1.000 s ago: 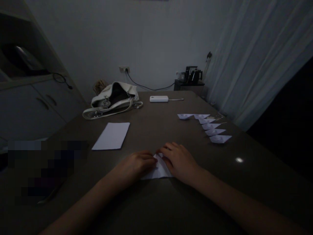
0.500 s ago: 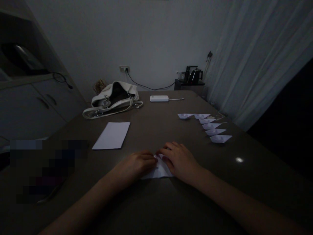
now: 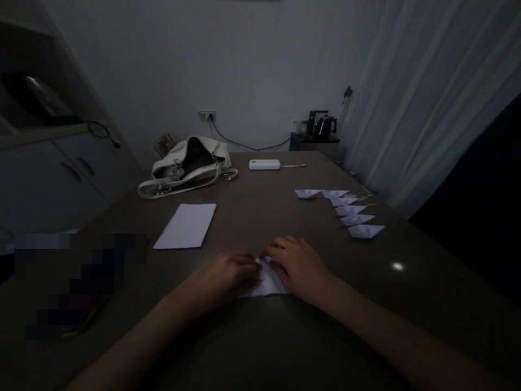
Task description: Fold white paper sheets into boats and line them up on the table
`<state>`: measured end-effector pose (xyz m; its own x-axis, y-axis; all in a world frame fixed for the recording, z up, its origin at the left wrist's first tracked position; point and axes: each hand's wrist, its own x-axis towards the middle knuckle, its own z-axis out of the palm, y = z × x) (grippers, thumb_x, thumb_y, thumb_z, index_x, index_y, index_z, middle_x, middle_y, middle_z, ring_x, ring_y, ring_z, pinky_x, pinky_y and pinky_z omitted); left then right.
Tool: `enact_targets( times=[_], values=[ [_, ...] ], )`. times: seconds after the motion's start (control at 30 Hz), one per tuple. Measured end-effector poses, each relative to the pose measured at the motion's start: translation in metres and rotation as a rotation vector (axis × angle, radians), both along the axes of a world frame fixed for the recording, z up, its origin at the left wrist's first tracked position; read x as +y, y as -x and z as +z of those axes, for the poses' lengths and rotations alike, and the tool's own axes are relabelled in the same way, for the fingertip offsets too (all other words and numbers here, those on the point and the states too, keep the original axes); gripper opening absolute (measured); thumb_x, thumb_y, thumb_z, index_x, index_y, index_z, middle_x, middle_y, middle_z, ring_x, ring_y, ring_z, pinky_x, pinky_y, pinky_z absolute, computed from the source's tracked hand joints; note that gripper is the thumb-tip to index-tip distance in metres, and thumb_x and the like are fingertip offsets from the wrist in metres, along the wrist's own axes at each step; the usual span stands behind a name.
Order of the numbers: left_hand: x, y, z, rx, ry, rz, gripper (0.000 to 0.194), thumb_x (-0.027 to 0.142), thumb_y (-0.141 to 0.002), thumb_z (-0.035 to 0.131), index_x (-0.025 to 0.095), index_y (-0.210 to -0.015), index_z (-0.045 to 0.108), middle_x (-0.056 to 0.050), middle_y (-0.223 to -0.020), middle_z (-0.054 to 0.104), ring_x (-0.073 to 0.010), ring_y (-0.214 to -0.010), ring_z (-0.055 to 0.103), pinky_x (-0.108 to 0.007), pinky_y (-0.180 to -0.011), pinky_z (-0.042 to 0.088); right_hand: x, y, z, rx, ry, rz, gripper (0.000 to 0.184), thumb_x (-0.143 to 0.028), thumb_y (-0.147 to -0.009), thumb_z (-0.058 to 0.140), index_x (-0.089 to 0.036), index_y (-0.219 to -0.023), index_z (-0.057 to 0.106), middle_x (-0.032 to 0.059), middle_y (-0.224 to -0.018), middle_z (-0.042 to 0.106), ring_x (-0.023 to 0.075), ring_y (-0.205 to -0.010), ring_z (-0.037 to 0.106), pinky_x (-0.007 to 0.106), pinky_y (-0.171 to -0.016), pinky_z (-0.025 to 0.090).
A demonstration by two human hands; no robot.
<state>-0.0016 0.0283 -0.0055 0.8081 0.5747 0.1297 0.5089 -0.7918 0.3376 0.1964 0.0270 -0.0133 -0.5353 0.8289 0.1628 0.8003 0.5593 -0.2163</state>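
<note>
A partly folded sheet of white paper (image 3: pixel 267 283) lies on the table between my hands, its straight edge towards me and its peak at the far side. My left hand (image 3: pixel 230 274) is closed with its fingertips on the paper's left slope. From the right, my right hand (image 3: pixel 299 267) curls over the other slope, thumb and fingers closed on the paper. The fingertips of both hands come close together near the peak, and my hands cover much of the paper's two sides.
Several folded paper boats (image 3: pixel 357 219) stand in a line on the right. A stack of white paper (image 3: pixel 186 226) lies to the left. Farther back are a white handbag (image 3: pixel 191 163) and a white power bank (image 3: pixel 264 164) with a short cable. The table's left corner is pixelated.
Both hands keep nearly the same place on the paper. The left hand has shifted very slightly; nothing was let go or picked up.
</note>
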Motion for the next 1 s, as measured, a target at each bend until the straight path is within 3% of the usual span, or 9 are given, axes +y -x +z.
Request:
enact_targets(
  times=[0.2,0.43,0.67,1.0],
  values=[
    [0.0018,0.0021,-0.0036,-0.033,0.014,-0.027,0.020,0.017,-0.090,0.047,0.013,-0.096,0.066,-0.010,-0.099,0.066,-0.0183,-0.091,0.061,-0.030,-0.081,0.048,-0.0005,0.0001,0.0014,0.007,0.001,0.003,0.025,-0.015,-0.086,0.051,-0.025,-0.105,0.063,0.0041,-0.099,0.060,0.0188,-0.094,0.052,0.031,-0.074,0.035],
    [-0.0017,0.0012,0.0047,-0.048,0.062,-0.015,0.020,0.011,-0.086,0.050,0.014,-0.095,0.067,-0.009,-0.098,0.066,-0.0173,-0.090,0.060,-0.029,-0.079,0.049,-0.0001,-0.0016,0.0027,0.001,-0.009,0.022,0.025,-0.014,-0.086,0.051,-0.026,-0.104,0.064,0.0033,-0.098,0.060,0.0181,-0.093,0.053,0.031,-0.074,0.035],
    [-0.0012,0.0029,0.0022,-0.066,0.110,0.001,0.020,0.011,-0.086,0.050,0.015,-0.095,0.067,-0.008,-0.096,0.065,-0.0161,-0.088,0.060,-0.027,-0.077,0.048,0.0001,-0.0036,0.0009,0.026,-0.002,0.036,0.024,-0.038,-0.085,0.056,-0.025,-0.104,0.064,0.0051,-0.099,0.059,0.0211,-0.096,0.052,0.033,-0.077,0.036],
    [-0.0011,0.0036,0.0032,-0.062,0.113,0.007,0.020,0.011,-0.086,0.050,0.014,-0.094,0.068,-0.009,-0.100,0.065,-0.0168,-0.091,0.060,-0.026,-0.078,0.048,-0.0001,-0.0024,0.0014,0.014,0.019,0.015,0.024,-0.036,-0.084,0.059,-0.026,-0.105,0.063,0.0044,-0.101,0.058,0.0211,-0.097,0.052,0.033,-0.077,0.037]
  ],
)
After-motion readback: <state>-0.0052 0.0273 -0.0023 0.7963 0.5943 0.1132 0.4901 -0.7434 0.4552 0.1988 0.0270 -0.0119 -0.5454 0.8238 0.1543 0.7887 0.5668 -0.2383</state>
